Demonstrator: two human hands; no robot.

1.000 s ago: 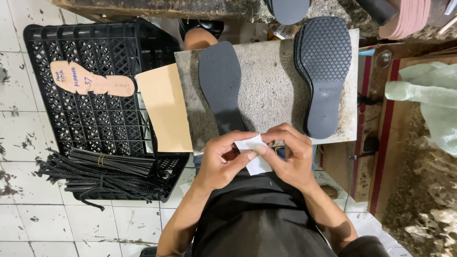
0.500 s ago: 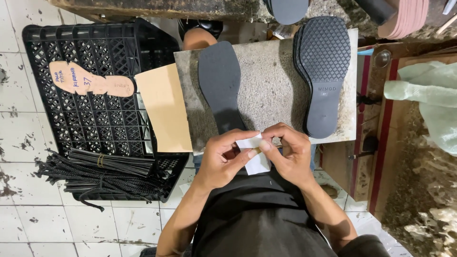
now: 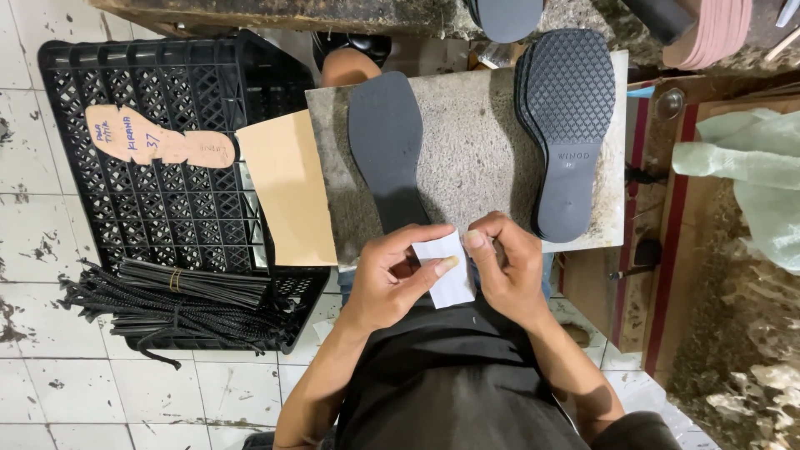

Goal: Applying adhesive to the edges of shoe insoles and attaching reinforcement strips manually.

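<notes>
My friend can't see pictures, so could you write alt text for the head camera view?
Seen from above, a person's left hand and right hand pinch a small white slip over a stone slab bearing a flat dark insole and treaded black soles. A black crate stands to the left.

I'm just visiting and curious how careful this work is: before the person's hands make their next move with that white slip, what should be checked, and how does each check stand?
1. Left hand on white paper slip: ok.
2. Right hand on the slip too: ok.
3. Smooth black sole flat on stone slab: ok.
4. Treaded soles stacked beside it, apart from the hands: ok.
5. What the slip sticks to, or its underside: cannot tell.
</notes>
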